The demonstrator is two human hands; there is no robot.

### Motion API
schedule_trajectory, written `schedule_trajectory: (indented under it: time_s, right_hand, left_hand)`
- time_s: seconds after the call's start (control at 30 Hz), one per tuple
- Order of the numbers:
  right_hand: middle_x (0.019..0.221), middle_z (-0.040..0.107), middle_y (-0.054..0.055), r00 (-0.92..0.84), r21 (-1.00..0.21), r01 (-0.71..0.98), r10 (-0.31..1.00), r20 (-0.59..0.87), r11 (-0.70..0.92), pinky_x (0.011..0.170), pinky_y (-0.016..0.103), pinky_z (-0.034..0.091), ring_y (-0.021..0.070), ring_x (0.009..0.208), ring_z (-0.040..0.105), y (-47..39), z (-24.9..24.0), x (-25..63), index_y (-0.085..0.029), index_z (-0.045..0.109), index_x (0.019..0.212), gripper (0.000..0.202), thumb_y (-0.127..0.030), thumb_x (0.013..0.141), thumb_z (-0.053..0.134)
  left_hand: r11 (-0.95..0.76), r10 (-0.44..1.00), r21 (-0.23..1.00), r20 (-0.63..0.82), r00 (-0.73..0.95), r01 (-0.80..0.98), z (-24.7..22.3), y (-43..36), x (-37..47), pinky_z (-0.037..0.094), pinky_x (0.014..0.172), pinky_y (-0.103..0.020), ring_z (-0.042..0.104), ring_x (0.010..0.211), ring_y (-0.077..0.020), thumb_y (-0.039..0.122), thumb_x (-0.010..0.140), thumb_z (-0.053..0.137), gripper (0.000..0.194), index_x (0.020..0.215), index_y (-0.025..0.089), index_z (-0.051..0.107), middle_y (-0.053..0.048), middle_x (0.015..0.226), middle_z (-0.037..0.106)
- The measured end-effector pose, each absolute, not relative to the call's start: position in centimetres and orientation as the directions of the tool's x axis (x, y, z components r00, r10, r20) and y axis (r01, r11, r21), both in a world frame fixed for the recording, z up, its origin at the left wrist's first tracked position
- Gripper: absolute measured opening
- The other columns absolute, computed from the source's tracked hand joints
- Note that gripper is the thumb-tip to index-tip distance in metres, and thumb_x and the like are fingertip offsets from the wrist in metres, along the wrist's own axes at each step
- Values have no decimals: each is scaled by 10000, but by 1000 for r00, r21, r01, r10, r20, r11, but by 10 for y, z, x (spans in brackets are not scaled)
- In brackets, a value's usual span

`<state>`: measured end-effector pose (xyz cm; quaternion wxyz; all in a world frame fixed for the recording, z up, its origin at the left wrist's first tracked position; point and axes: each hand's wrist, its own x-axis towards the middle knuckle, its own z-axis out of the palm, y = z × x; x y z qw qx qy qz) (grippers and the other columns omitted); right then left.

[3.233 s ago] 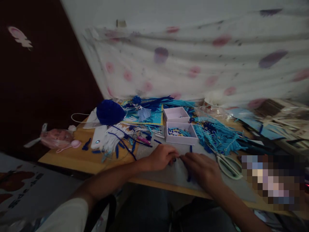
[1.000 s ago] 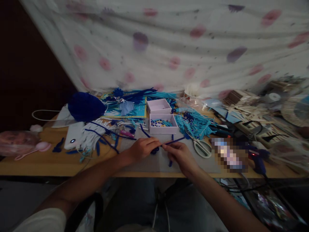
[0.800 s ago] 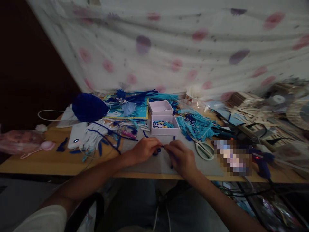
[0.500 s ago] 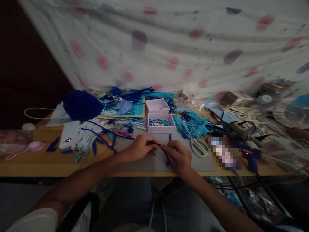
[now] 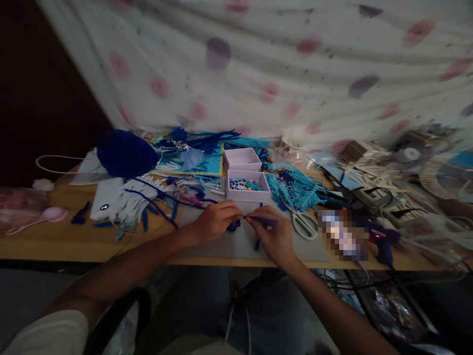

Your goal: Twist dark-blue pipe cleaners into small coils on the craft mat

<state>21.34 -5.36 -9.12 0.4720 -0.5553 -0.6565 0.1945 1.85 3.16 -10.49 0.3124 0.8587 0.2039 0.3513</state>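
Note:
My left hand [image 5: 219,220] is closed in a pinch over the grey mat [image 5: 218,250], its fingertips almost meeting those of my right hand. What it pinches is dark and too small to name. Below its fingers lie small dark blue loops [image 5: 233,226]. My right hand [image 5: 274,235] grips a dark blue strip [image 5: 265,220], which lies across its fingers and points right. Another short blue piece [image 5: 257,243] is beside the right hand's inner edge. Just beyond both hands stands a pale box [image 5: 248,196] of blue and yellow beads.
White-handled scissors [image 5: 305,225] lie right of my right hand, with a blue glue gun [image 5: 383,239] farther right. Turquoise pieces [image 5: 295,190] are heaped behind the scissors. A white device [image 5: 106,198] and a dark blue fluffy bundle [image 5: 125,154] sit at the left.
The blue strip at my right hand has swung up from hanging downward to lying nearly level. Blue loops now show below my left fingers. The whole view has shifted slightly.

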Motion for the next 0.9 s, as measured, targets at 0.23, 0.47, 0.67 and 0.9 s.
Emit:
schedule_trajectory:
  time_s: [0.23,0.47,0.67,0.9]
  right_hand:
    - [977,737,113,-484,-84,732,603,634,676,617,289,482,168,738,646,-64,-101,228,-204,747,1092,266,-137,957,527]
    - [518,518,-33,145,-973,-80,963,-227,-217,370,214,225,61,383,353,-54,-94,201,-144,683,688,398,-513,654,829]
    - [544,562,-8,93,-980,61,979,-181,-187,382,230,267,84,395,421,-50,-82,210,-146,703,692,391,-519,680,821]
    - [977,723,98,-609,64,709,564,557,703,571,274,425,138,681,603,-59,-87,233,-200,739,1069,234,-137,970,537]
  left_hand:
    - [-45,649,973,-144,747,228,-93,26,25,512,455,-228,652,492,-153,393,902,636,265,826,139,645,1,610,618]
    - [-918,323,388,606,727,85,-112,31,17,570,823,-260,687,949,-163,198,1014,432,282,1108,151,694,-102,1064,703]
    - [-943,301,302,611,732,136,-116,33,17,556,717,-216,691,845,-141,186,1018,433,270,1060,147,698,-77,975,712]
    - [-351,650,902,41,759,251,-93,25,26,504,481,-226,654,509,-145,219,942,550,186,843,124,676,-12,637,649]
